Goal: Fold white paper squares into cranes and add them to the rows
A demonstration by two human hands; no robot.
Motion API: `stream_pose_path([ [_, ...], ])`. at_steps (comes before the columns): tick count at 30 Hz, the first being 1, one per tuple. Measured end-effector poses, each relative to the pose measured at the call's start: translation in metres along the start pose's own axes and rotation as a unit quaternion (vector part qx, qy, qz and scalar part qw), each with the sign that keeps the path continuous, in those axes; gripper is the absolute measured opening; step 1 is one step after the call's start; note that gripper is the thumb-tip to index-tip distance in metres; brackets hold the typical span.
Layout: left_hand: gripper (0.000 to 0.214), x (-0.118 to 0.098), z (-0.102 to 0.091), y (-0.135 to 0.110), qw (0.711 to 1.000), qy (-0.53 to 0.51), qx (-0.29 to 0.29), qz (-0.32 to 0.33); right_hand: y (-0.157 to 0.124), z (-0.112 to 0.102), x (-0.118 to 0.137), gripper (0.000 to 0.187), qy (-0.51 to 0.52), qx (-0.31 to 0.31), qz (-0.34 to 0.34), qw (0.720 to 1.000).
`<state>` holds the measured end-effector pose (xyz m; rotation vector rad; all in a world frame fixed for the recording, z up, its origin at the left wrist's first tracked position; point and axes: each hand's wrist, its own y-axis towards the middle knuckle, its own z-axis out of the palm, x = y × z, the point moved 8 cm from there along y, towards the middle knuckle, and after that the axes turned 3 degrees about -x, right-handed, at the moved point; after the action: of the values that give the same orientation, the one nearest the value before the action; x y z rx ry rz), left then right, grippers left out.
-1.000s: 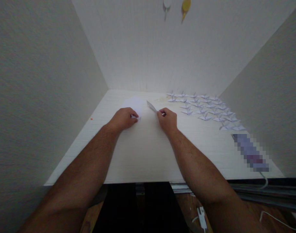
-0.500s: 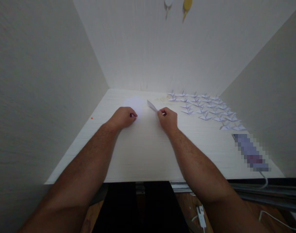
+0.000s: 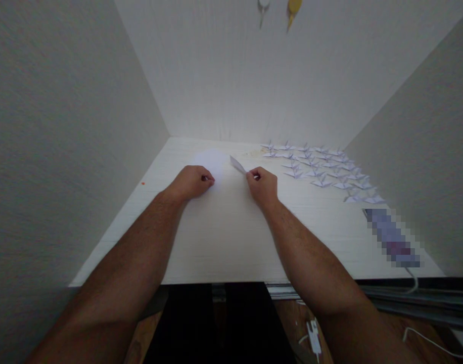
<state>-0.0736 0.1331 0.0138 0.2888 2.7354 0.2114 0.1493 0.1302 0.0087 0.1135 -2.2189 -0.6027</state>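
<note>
My right hand (image 3: 262, 186) pinches a small folded paper piece (image 3: 237, 165) between thumb and fingertips, its free end tilted up off the table (image 3: 231, 237). My left hand (image 3: 191, 182) is curled, fingertips pressing the edge of a white paper sheet (image 3: 212, 161). Rows of folded paper cranes (image 3: 318, 171) lie to the right, well apart.

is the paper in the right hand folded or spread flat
Folded: the paper piece pinched in the right hand is a narrow pointed flap slanting up off the table, not a spread sheet.
</note>
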Motion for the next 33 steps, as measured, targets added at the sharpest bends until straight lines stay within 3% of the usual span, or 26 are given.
stream_pose_path([
  [7,0.023,0.003,0.003,0.002,1.0,0.005,0.011,-0.018,-0.001,0.0,-0.002,0.021,0.001,-0.001,0.002,1.0],
  [11,0.022,-0.002,0.002,0.002,0.999,0.029,0.003,0.02,0.0,0.0,-0.001,0.021,-0.002,0.004,0.0,1.0],
  [14,0.026,-0.004,-0.002,0.002,0.997,0.064,-0.02,0.034,0.0,0.0,-0.001,0.021,-0.006,0.005,0.005,1.0],
  [19,0.029,0.0,-0.016,0.001,0.992,0.095,-0.08,-0.009,0.0,0.0,0.0,0.022,-0.003,0.009,0.005,1.0],
  [23,0.023,0.005,-0.018,0.001,0.992,0.09,-0.082,-0.039,0.0,0.0,0.0,0.022,-0.005,0.01,0.006,1.0],
  [33,0.019,0.012,-0.017,-0.002,0.996,0.019,-0.079,-0.037,0.0,-0.001,0.002,0.021,-0.009,0.01,0.005,1.0],
])
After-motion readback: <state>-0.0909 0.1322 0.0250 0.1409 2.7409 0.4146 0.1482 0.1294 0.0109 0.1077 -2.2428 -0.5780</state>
